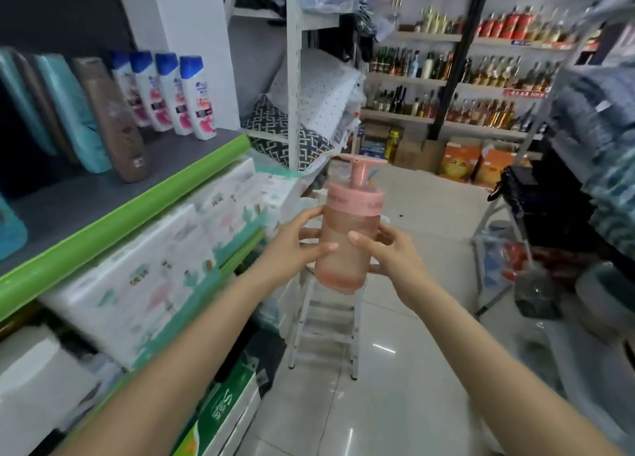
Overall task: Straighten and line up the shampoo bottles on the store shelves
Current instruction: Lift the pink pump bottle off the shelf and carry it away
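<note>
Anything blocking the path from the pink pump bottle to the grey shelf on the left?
Nothing visible. Both hands, left and right, hold the pink pump bottle over the aisle; the grey shelf has bare surface in front of the white bottles and the brown bottle.

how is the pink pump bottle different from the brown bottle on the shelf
The frosted pink pump bottle is held in the air by the left hand and right hand; the brown flat-capped bottle stands leaning on the grey shelf. Both are plastic.

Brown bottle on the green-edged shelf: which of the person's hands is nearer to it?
Left. The left hand grips the pink bottle on the side facing the brown bottle; the right hand grips the far side.
</note>
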`<state>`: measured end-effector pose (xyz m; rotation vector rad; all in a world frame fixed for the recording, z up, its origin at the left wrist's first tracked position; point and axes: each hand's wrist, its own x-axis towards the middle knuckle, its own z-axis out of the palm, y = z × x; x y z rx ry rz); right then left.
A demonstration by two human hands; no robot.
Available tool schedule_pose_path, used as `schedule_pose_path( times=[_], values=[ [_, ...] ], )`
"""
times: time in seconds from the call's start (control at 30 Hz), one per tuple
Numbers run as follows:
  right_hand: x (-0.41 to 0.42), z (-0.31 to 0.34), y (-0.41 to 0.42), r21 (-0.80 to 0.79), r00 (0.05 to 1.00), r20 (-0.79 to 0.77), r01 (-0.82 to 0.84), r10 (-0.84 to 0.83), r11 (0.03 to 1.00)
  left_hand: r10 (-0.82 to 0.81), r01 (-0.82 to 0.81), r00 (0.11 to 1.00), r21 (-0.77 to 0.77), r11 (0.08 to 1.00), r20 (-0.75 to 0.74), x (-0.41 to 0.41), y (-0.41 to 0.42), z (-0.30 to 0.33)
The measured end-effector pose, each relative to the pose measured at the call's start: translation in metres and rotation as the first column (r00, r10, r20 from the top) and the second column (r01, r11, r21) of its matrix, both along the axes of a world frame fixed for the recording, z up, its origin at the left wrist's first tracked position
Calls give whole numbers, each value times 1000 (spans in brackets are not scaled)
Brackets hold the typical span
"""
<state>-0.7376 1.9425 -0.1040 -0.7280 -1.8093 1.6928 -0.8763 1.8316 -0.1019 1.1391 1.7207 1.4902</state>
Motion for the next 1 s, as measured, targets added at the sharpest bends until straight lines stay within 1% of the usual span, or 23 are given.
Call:
schedule_pose_path(
  times=[0.17, 0.27, 0.37, 0.47, 0.67, 0.83, 0.93, 1.0],
  values=[
    [-31, -11, 100, -34, 998, 56, -22, 24, 999, 8, -7, 1000, -29, 1000, 22, -29, 89, -10],
    [-53, -22, 150, -55, 993, 108, -32, 38, 998, -5, 5, 1000, -52, 999, 2, -52, 133, -19],
    [-79, -38, 193, -39, 989, 145, -27, 32, 999, -8, 6, 999, -74, 997, -31, -83, 176, -37],
    [-105, -62, 229, -24, 981, 191, 27, -22, 999, -14, 6, 998, -118, 993, -67, -111, 220, -63],
    [-148, -132, 290, -51, 963, 255, 108, -91, 993, -47, 34, 998, -241, 970, -47, -153, 290, -114],
    [-176, -197, 323, -102, 942, 325, 123, -84, 987, -48, 58, 998, -321, 945, 41, -176, 326, -171],
    [-190, -229, 339, -100, 929, 359, 131, -87, 986, 3, 46, 991, -354, 934, 136, -187, 344, -211],
    [-198, -248, 349, -87, 918, 386, 137, -93, 987, 49, 19, 983, -366, 930, 175, -192, 355, -234]
  ],
)
